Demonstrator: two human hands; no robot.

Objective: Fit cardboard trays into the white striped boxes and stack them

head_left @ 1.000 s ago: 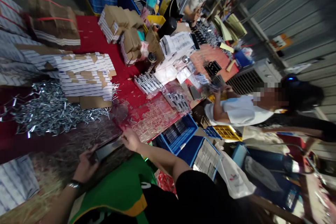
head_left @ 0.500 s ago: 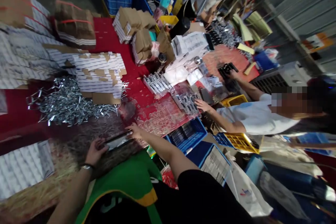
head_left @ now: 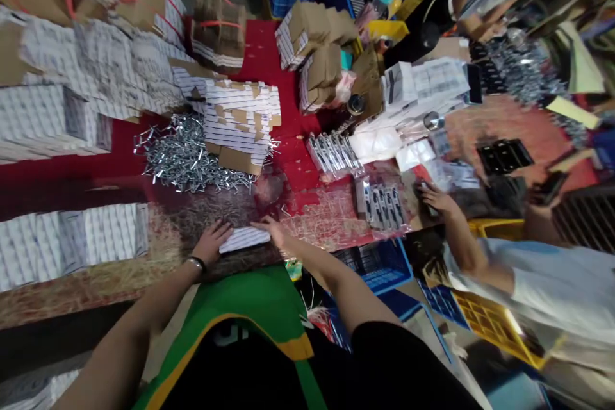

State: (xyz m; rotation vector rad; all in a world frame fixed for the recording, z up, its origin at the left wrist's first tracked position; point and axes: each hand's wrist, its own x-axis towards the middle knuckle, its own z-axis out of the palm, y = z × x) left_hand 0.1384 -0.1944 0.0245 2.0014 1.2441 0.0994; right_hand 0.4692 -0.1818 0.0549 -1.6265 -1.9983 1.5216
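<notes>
A slim white carton (head_left: 245, 239) with printed lines lies on the worn tabletop right in front of me. Its left end is held by my left hand (head_left: 212, 243), fingers bent around the edge. At the opposite end, my right hand (head_left: 273, 231) grips it between thumb and fingers. Just beyond my hands is a heap of bent shiny metal pieces (head_left: 180, 157), partly covered by a stack of flat cardboard blanks (head_left: 237, 122). To my left stands a row of similar white cartons (head_left: 103, 237).
Metal parts in clear plastic (head_left: 384, 205) lie to the right, near a co-worker's hand (head_left: 439, 198). Blue crates (head_left: 391, 266) sit below the table edge. Strapped cardboard bundles (head_left: 218, 29) and more cartons (head_left: 48, 115) fill the far left.
A dark, silvery long piece was between my hands; now a white carton face shows there. My view has swung left. The co-worker's nearer hand has left the plastic-wrapped parts.
</notes>
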